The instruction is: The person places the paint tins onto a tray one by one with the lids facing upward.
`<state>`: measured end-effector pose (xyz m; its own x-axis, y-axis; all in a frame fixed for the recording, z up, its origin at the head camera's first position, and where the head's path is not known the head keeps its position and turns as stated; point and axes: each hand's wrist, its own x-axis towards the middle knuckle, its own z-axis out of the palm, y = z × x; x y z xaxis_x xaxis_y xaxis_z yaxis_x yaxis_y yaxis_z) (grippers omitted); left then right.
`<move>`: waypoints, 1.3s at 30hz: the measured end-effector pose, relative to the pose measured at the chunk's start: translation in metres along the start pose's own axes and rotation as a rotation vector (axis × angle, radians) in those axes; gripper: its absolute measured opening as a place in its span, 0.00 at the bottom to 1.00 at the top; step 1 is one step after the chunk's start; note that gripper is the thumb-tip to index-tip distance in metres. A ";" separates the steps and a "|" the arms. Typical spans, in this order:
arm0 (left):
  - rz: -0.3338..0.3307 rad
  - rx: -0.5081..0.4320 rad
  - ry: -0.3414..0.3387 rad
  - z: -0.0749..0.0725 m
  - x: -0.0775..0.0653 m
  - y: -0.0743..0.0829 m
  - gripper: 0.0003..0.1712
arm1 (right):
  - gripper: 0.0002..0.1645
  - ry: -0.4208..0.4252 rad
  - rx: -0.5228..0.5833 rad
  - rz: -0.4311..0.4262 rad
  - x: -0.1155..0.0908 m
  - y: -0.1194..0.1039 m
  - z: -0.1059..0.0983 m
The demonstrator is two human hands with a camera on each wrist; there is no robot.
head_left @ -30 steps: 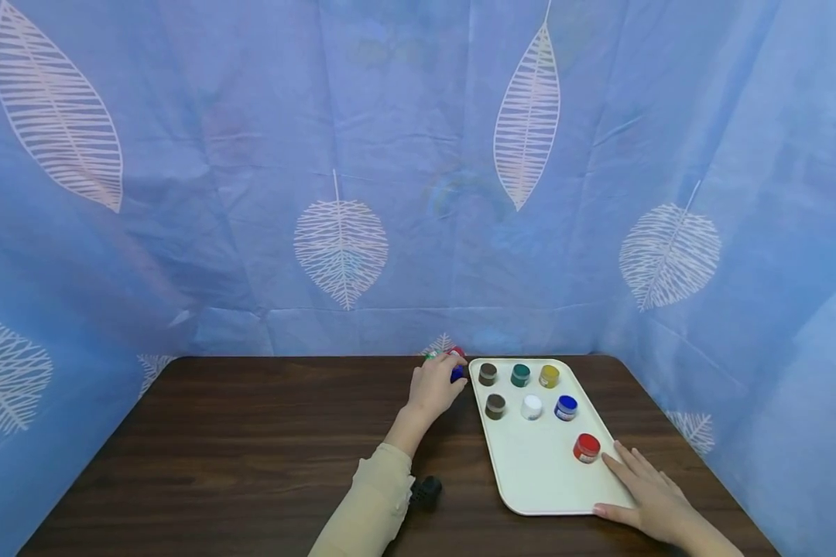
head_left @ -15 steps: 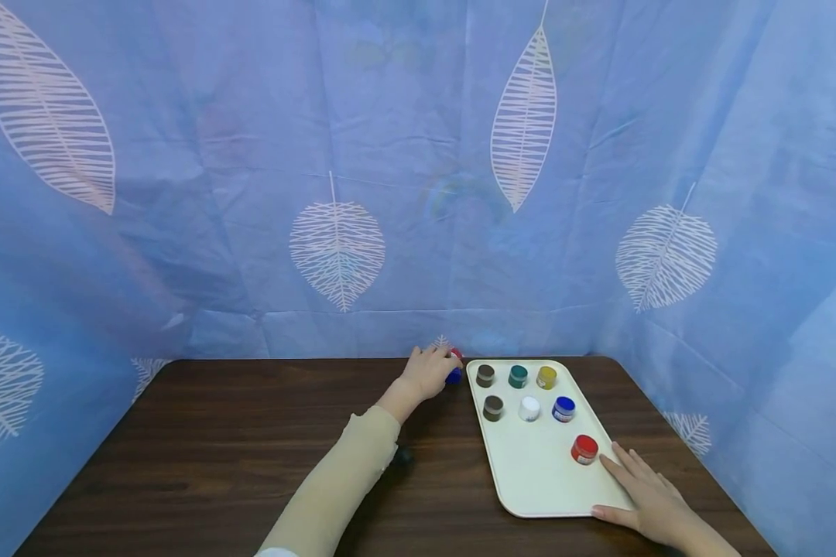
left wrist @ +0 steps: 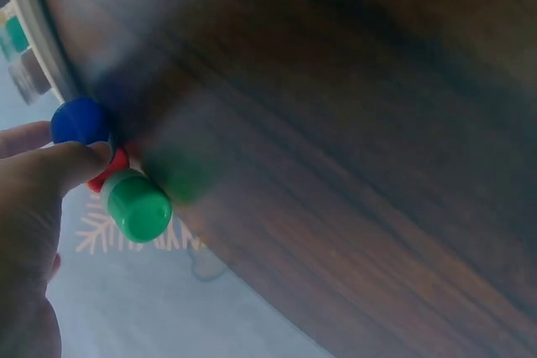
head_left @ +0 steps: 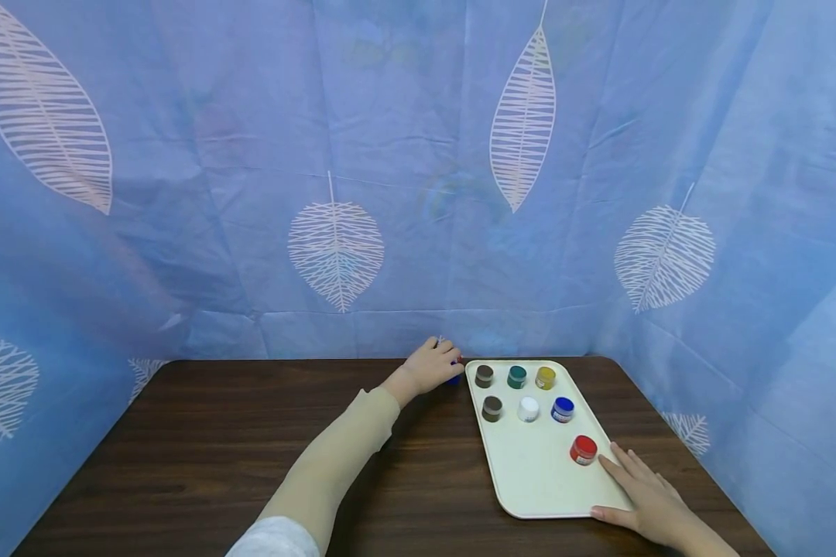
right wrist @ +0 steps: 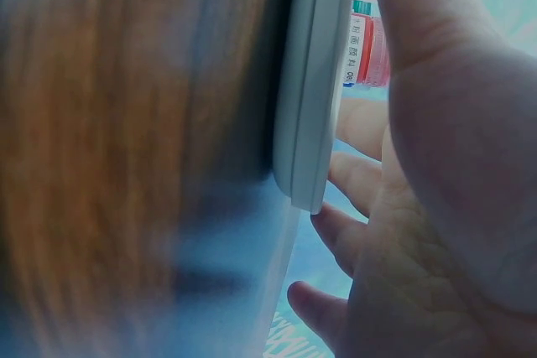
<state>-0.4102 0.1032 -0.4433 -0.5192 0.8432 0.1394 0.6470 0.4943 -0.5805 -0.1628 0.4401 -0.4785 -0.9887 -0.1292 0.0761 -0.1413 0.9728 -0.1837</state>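
Observation:
At the far edge of the table, left of the tray, my left hand [head_left: 432, 367] has its thumb and a finger on either side of a blue-lidded paint jar [left wrist: 80, 121]. A red jar [left wrist: 107, 170] peeks out just behind the thumb, and a green jar [left wrist: 141, 209] stands beside it. My right hand [head_left: 644, 495] rests with spread fingers on the near right edge of the cream tray [head_left: 536, 495]. Close to its fingertips a red paint jar [head_left: 583, 450] stands on the tray.
Toward the tray's far end stand two dark brown jars, a green jar [head_left: 517, 377], a yellow jar [head_left: 546, 377], a white jar [head_left: 528, 409] and a blue jar [head_left: 562, 410]. The dark wooden table [head_left: 251, 441] meets a blue leaf-patterned curtain [head_left: 418, 255] at the back.
My left hand has turned and its forearm has swung left, while the fingers stay by the jars at the far edge. The right hand and the tray jars keep their places.

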 end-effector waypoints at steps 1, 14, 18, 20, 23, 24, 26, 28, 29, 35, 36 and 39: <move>0.012 0.018 0.001 0.001 0.001 0.000 0.21 | 0.49 0.002 0.000 -0.002 0.000 0.000 0.000; 0.033 0.034 -0.086 0.005 0.010 0.002 0.23 | 0.50 0.011 -0.006 -0.011 0.002 -0.002 0.000; 0.007 -0.008 -0.075 0.008 0.009 0.001 0.25 | 0.50 0.018 -0.013 -0.011 0.002 -0.001 0.000; -0.007 -0.029 -0.059 0.009 0.008 0.001 0.23 | 0.50 0.022 -0.016 -0.012 0.002 -0.001 0.000; -0.029 -0.054 -0.032 0.010 0.006 0.001 0.21 | 0.50 0.024 -0.015 -0.010 0.001 0.000 0.000; -0.037 -0.056 -0.024 0.010 0.005 0.001 0.21 | 0.50 0.022 -0.013 -0.009 0.001 0.000 0.000; -0.051 -0.062 -0.010 0.010 0.003 0.002 0.24 | 0.50 0.018 -0.009 -0.007 0.000 0.000 0.000; -0.062 -0.070 -0.006 0.008 0.000 0.004 0.26 | 0.50 0.014 -0.006 -0.005 0.000 0.000 0.000; -0.068 -0.077 -0.001 0.007 -0.001 0.005 0.27 | 0.50 0.013 -0.006 -0.004 0.000 -0.001 0.000; -0.092 -0.148 0.025 0.000 -0.012 0.011 0.26 | 0.50 0.013 -0.003 -0.003 0.000 -0.003 -0.001; -0.093 -0.160 0.029 -0.002 -0.014 0.011 0.27 | 0.50 0.013 -0.002 -0.003 0.000 -0.003 -0.001; -0.095 -0.190 0.053 -0.006 -0.020 0.014 0.28 | 0.50 0.010 -0.003 0.000 -0.001 -0.002 -0.002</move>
<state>-0.3875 0.0946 -0.4489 -0.5560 0.7984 0.2311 0.6929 0.5988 -0.4017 -0.1618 0.4380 -0.4766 -0.9881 -0.1276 0.0863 -0.1414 0.9733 -0.1805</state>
